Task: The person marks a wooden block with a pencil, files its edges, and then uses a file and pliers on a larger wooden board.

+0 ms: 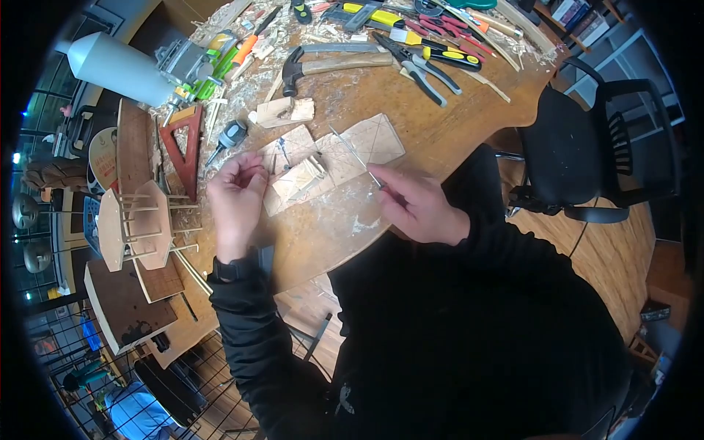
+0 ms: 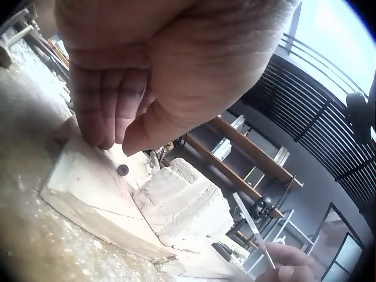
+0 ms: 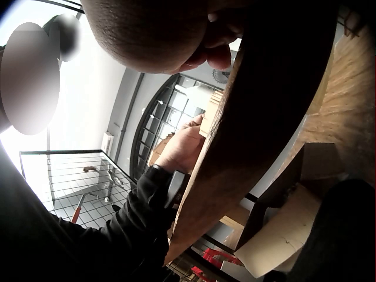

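Flat wooden pieces (image 1: 375, 139) with pencil lines lie on the bench, a small raised wood block (image 1: 299, 178) on top at their left part. My left hand (image 1: 236, 192) is at the left end of these pieces, fingers bent with the tips close together; in the left wrist view that hand (image 2: 158, 70) hovers by a dark round spot (image 2: 123, 170) in the wood, beside the block (image 2: 183, 205). Whether its fingertips pinch anything cannot be told. My right hand (image 1: 419, 205) grips a thin metal tool (image 1: 347, 147), which points up and left over the wood.
Behind the wood lie a hammer (image 1: 337, 66), pliers (image 1: 422, 70) and a small wood scrap (image 1: 282, 111). To the left are a screwdriver (image 1: 229, 139), a red triangle (image 1: 181, 147) and a wooden model (image 1: 139, 227). Shavings cover the bench's far part; a chair (image 1: 587, 147) stands right.
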Demonstrator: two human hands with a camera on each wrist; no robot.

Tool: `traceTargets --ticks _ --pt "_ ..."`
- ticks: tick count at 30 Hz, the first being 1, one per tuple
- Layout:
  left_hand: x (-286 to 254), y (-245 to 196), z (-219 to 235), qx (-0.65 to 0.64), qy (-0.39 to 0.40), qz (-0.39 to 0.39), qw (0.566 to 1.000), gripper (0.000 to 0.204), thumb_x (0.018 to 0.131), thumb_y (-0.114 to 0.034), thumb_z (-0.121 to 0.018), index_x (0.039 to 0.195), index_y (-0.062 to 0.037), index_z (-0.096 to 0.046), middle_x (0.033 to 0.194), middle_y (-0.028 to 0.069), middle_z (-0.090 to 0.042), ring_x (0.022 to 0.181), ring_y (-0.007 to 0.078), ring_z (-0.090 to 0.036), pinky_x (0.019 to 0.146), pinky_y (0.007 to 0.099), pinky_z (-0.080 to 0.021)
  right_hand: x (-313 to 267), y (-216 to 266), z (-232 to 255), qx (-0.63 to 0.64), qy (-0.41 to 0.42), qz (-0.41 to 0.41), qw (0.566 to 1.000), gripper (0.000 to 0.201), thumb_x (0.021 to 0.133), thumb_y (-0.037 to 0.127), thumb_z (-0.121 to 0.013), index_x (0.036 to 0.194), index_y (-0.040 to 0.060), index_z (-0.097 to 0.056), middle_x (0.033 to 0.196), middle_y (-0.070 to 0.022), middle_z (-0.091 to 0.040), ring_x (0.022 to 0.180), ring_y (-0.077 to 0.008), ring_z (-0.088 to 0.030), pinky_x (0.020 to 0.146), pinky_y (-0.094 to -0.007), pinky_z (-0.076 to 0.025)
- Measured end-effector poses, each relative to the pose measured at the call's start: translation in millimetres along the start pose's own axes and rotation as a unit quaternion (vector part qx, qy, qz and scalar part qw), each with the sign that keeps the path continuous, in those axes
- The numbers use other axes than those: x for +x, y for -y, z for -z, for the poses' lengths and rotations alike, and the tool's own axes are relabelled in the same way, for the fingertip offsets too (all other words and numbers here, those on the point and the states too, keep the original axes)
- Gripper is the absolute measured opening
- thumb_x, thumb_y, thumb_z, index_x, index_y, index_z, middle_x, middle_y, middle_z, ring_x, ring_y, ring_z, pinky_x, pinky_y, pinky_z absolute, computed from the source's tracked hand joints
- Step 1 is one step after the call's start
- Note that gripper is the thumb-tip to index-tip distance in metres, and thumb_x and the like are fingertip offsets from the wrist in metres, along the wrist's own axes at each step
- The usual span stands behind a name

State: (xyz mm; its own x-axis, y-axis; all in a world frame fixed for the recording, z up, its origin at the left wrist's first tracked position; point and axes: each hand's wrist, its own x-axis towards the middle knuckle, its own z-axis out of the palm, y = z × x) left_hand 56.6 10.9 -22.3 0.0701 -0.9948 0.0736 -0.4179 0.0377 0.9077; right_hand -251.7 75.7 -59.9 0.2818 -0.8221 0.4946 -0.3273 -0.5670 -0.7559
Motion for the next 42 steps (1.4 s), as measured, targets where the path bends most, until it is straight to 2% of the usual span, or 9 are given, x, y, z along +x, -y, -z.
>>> traceTargets --ticks 12,14,18,20,24,29,31,40,42 --pt "-18 -36 -3 0.039 -0.062 -0.049 0.996 0.01 0.093 -0.003 -0.077 0.097 0.004 -0.072 0.089 0.0059 -0.072 0.077 0.0085 -0.064 0.07 0.0248 -0.052 -2 0 -3 -0.015 -0.008 -0.017 1.0 0.043 0.093 0.005 -0.07 0.135 0.0017 -0.065 0.089 -0.0163 -0.07 0.074 -0.0316 -0.07 0.069 -0.0398 -0.055" --pt "-23 -48 2 0.103 -0.092 -0.195 0.971 0.007 0.092 -0.001 -0.075 0.09 0.0023 -0.07 0.085 0.0059 -0.07 0.073 0.0099 -0.06 0.071 0.0253 -0.048 -1 2 -1 -0.032 -0.014 -0.017 0.999 0.043 0.093 0.005 -0.07 0.135 0.0017 -0.065 0.089 -0.0164 -0.07 0.075 -0.0323 -0.07 0.07 -0.04 -0.056" --pt "-44 -99 1 -0.055 -0.066 -0.3 0.95 0.011 0.088 0.006 -0.066 0.099 0.0044 -0.069 0.094 0.0137 -0.07 0.085 0.0197 -0.063 0.077 0.032 -0.05 0 1 0 -0.028 0.008 -0.033 0.999 0.043 0.092 0.007 -0.07 0.135 0.0015 -0.065 0.09 -0.016 -0.07 0.078 -0.0335 -0.07 0.073 -0.0403 -0.056" --pt "-66 -127 21 -0.124 -0.007 -0.338 0.933 0.012 0.094 -0.001 -0.064 0.103 0.003 -0.071 0.107 0.0156 -0.071 0.099 0.0285 -0.067 0.094 0.0394 -0.053 -1 -2 -1 -0.024 0.001 0.0 1.0 0.044 0.091 0.006 -0.07 0.135 0.0014 -0.065 0.092 -0.0158 -0.071 0.079 -0.0332 -0.071 0.073 -0.0407 -0.057" --pt "-94 -165 73 -0.361 0.084 -0.431 0.823 0.014 0.095 -0.002 -0.063 0.105 0.0032 -0.07 0.109 0.0162 -0.07 0.1 0.0286 -0.067 0.095 0.0399 -0.052 0 1 -1 -0.023 -0.004 0.0 1.0 0.046 0.089 0.002 -0.07 0.134 0.0003 -0.064 0.093 -0.0159 -0.07 0.077 -0.0338 -0.07 0.072 -0.0411 -0.057" --pt "-117 -177 95 -0.438 0.083 -0.437 0.781 0.015 0.096 -0.002 -0.061 0.107 0.0035 -0.07 0.112 0.017 -0.069 0.103 0.0288 -0.066 0.097 0.0406 -0.052 -1 -3 0 -0.012 0.002 -0.002 1.0 0.046 0.087 0.002 -0.07 0.133 -0.0016 -0.065 0.093 -0.0166 -0.07 0.078 -0.0336 -0.071 0.072 -0.0405 -0.057" --pt "-119 -176 100 -0.443 0.08 -0.43 0.783 0.016 0.097 -0.003 -0.06 0.108 0.0036 -0.07 0.113 0.0173 -0.069 0.104 0.0289 -0.066 0.097 0.0408 -0.052 -2 -5 -2 -0.034 -0.021 0.025 0.999 0.046 0.09 0.006 -0.072 0.136 0.0008 -0.067 0.081 -0.0088 -0.067 0.065 -0.021 -0.065 0.063 -0.0321 -0.053" --pt "-125 -182 121 -0.45 0.072 -0.428 0.78 0.02 0.099 -0.004 -0.057 0.112 0.0041 -0.069 0.118 0.0187 -0.068 0.108 0.0293 -0.065 0.1 0.042 -0.052 2 -2 -4 -0.043 -0.021 0.035 0.998 0.043 0.091 0.005 -0.072 0.134 0.0006 -0.068 0.072 -0.0071 -0.063 0.062 -0.0209 -0.064 0.061 -0.0312 -0.052" --pt "-125 -178 121 -0.463 0.069 -0.43 0.772 0.021 0.099 -0.004 -0.056 0.113 0.0042 -0.069 0.119 0.019 -0.067 0.108 0.0294 -0.064 0.101 0.0422 -0.052 -1 0 1 -0.038 -0.001 0.015 0.999 0.043 0.09 0.004 -0.071 0.132 -0.0009 -0.067 0.09 -0.0164 -0.069 0.074 -0.031 -0.069 0.071 -0.0391 -0.056"
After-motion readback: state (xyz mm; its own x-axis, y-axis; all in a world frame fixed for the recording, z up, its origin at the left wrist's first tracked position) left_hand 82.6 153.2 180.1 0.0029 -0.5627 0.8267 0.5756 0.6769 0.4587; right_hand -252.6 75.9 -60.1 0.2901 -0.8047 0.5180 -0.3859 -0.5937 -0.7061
